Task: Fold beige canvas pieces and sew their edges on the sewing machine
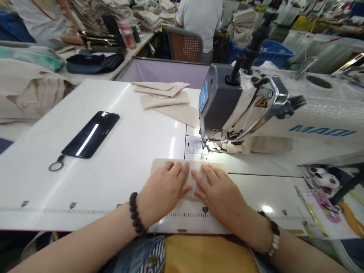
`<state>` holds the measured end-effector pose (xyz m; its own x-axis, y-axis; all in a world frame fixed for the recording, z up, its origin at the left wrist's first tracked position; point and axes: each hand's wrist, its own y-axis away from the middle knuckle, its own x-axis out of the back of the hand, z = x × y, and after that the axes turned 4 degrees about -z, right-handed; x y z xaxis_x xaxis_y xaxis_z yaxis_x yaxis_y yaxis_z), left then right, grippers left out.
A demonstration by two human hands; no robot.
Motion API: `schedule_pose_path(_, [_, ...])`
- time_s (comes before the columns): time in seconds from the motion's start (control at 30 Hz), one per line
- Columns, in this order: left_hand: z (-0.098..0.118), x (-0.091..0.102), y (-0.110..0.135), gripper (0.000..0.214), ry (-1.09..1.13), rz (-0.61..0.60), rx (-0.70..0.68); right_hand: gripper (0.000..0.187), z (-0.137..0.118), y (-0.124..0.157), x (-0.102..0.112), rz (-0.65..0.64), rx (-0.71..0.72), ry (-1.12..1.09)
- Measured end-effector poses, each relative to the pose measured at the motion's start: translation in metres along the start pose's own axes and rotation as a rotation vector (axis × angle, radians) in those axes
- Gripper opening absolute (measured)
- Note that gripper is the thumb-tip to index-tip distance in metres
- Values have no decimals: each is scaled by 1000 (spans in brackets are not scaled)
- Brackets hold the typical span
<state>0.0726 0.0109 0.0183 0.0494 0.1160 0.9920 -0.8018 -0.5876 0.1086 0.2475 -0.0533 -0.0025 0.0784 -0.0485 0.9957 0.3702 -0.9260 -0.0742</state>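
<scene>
My left hand [165,182] and my right hand [218,191] lie flat side by side on a folded beige cloth piece [196,181], fingers spread, pressing it to the white sewing table [113,182]. The cloth sits just in front of the presser foot [210,146] of an industrial sewing machine [227,102], a little to its left, and my hands hide most of it. Further beige cloth [270,145] lies to the right of the foot. A small stack of beige cloth pieces [165,100] lies beyond my hands, left of the machine head.
A black smartphone [91,134] with a ring attachment lies left of my hands. A printed scale runs along the table's front edge. Folded cloth lies at far left. Beyond the table are a seated co-worker [199,22], stacked fabric and a blue crate [273,53].
</scene>
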Motion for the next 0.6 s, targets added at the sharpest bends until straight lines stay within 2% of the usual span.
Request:
schedule_pose_path(0.1, [6, -9, 0, 56, -6, 22, 63, 54, -7, 3, -6, 1, -42, 18])
schedule_pose_path(0.3, [2, -34, 4, 60, -41, 108, 89, 49, -9, 9, -12, -17, -93, -2])
schedule_pose_path(0.4, [-8, -41, 6, 70, -74, 118, 76, 47, -9, 10, -12, -29, -115, -15])
schedule_pose_path(0.5, [-27, -43, 18, 79, -104, 166, 146, 47, -9, 11, -12, -30, -129, -32])
schedule_pose_path(0.6, [-39, -40, 36, 71, -161, 256, 257, 46, -10, 11, -15, -13, -122, -48])
